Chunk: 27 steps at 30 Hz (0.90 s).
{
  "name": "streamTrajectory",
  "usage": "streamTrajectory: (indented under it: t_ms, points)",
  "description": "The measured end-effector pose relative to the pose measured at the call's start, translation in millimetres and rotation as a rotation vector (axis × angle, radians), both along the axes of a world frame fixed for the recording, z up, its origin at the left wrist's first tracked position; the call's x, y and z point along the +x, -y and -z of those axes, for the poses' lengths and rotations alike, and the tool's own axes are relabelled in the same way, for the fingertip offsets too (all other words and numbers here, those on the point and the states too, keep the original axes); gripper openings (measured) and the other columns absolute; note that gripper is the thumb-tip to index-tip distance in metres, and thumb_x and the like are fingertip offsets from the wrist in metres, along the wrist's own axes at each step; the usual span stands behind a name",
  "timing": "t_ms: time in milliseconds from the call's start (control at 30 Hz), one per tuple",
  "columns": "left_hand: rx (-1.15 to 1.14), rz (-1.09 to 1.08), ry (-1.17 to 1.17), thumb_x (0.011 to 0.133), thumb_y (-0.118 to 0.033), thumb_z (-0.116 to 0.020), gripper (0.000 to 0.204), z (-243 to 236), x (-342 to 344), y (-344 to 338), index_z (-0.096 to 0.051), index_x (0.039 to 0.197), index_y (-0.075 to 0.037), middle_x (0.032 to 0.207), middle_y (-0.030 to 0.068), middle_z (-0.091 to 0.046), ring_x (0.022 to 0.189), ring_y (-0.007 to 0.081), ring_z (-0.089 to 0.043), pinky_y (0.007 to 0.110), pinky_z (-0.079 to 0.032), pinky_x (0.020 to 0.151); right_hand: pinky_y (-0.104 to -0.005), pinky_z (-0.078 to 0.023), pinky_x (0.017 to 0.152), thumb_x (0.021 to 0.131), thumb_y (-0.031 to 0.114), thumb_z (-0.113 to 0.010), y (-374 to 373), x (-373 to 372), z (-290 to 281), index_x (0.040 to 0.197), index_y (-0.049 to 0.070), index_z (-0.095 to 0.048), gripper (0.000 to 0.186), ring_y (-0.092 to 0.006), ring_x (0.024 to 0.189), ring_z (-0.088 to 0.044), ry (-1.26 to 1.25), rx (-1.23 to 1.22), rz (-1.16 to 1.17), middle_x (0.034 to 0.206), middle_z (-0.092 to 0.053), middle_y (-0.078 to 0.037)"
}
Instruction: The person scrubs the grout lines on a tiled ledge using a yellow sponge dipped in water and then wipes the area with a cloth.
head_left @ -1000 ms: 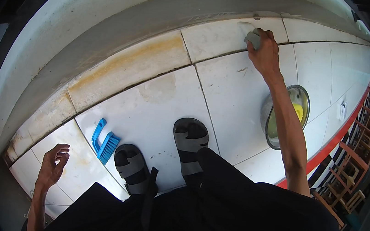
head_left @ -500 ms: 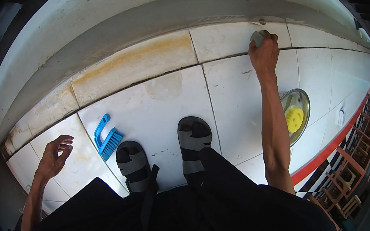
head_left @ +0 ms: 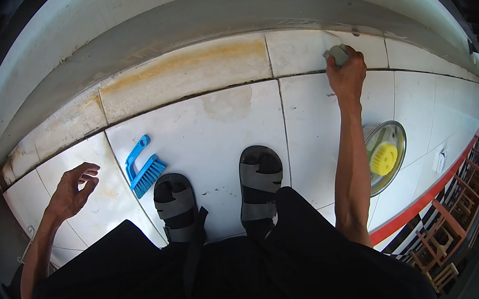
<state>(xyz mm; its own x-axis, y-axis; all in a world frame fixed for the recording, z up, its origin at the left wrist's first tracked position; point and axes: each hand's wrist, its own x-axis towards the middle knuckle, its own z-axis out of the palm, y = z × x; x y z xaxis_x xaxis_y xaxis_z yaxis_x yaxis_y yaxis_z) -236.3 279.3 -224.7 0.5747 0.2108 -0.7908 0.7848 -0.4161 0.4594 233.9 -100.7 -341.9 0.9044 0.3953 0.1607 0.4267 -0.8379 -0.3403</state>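
At the tiled strip along the foot of the wall, my right hand (head_left: 349,76) is closed around a grey-green scrubbing pad (head_left: 338,55) and presses it against the white tile. Whether the pad is cloth or sponge I cannot tell. My left hand (head_left: 72,192) hovers over the floor tiles at the left, fingers loosely bent and apart from the thumb, with nothing in it. To its right lies a blue handled brush (head_left: 148,176), bristles facing my left sandal. A yellow round brush (head_left: 383,159) sits in a metal basin (head_left: 403,148) beside my right forearm.
Yellow-brown stain (head_left: 202,64) marks the strip tile left of my right hand. The curved wall (head_left: 165,27) bounds the far side. My sandals (head_left: 260,179) stand between the hands. A red floor edge (head_left: 407,220) runs at the right, with wooden furniture (head_left: 444,234) beyond it.
The view has shifted slightly, so the floor things appear a little further right. My right hand, still holding the pad, has moved slightly nearer along the tile. My left hand stays empty.
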Motion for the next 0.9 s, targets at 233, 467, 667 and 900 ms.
streamTrajectory:
  t_ms: [233, 467, 667, 900]
  points:
    - [-0.062, 0.023, -0.038, 0.098, -0.023, -0.059, 0.034, 12.1, -6.6, 1.2, -0.06, 0.122, 0.0, 0.113, 0.0216, -0.068, 0.108, 0.0338, -0.066, 0.044, -0.051, 0.097, -0.0484, -0.054, 0.085, 0.078, 0.008, -0.076, -21.9, -33.9, -2.6, 0.111, -0.007, -0.059, 0.04, -0.0418, 0.099, -0.062, -0.013, -0.108, -0.019, 0.107, -0.058, -0.023]
    - [-0.05, 0.054, -0.03, 0.098, -0.025, -0.059, 0.035, 0.9, 19.6, 7.9, -0.06, 0.122, 0.0, 0.113, 0.0213, -0.068, 0.109, 0.0341, -0.066, 0.045, -0.05, 0.098, -0.0479, -0.055, 0.081, 0.078, 0.008, -0.075, 1.8, -1.6, -5.0, 0.105, -0.008, -0.063, 0.033, -0.0417, 0.092, -0.065, -0.028, -0.058, 0.088, 0.102, -0.061, -0.025]
    - [-0.093, 0.006, -0.04, 0.098, -0.027, -0.059, 0.037, 8.7, 17.3, 7.8, -0.061, 0.122, 0.001, 0.112, 0.0238, -0.068, 0.108, 0.0331, -0.067, 0.044, -0.051, 0.099, -0.0484, -0.056, 0.082, 0.078, 0.009, -0.076, -31.6, -35.9, -5.3, 0.105, -0.008, -0.06, 0.036, -0.0408, 0.094, -0.063, -0.04, -0.104, 0.044, 0.104, -0.058, -0.023]
    - [-0.084, 0.038, -0.032, 0.098, -0.029, -0.057, 0.039, 2.2, 30.4, 7.2, -0.059, 0.122, 0.002, 0.114, 0.0235, -0.067, 0.108, 0.0324, -0.066, 0.044, -0.051, 0.097, -0.0474, -0.055, 0.08, 0.078, 0.007, -0.075, -22.0, -29.3, -7.7, 0.105, -0.008, -0.063, 0.033, -0.0407, 0.092, -0.066, -0.019, -0.001, -0.019, 0.101, -0.062, -0.023]
